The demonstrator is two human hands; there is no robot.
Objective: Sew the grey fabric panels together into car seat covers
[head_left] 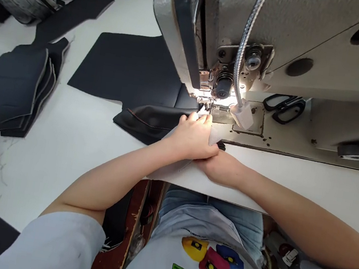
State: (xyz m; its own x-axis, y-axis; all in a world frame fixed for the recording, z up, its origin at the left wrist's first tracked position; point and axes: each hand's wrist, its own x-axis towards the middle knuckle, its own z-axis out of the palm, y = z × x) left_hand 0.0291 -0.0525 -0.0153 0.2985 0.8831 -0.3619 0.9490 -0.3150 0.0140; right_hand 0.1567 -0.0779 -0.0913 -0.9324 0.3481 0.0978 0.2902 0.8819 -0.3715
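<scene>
Black piece (pixel 149 123) runs left to right, leftward from beneath the left hand (pixel 192 137), its fingers bunched, nearer the machine (pixel 297 42); whether either it or right hand (pixel 218 166) pinches cannot be told.

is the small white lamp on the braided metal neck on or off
On, it seems: beside the white lamp, bright light floods the needle area of the grey sewing machine.

Left fingers (pixel 193 117) on black material (pixel 154 119)
</scene>
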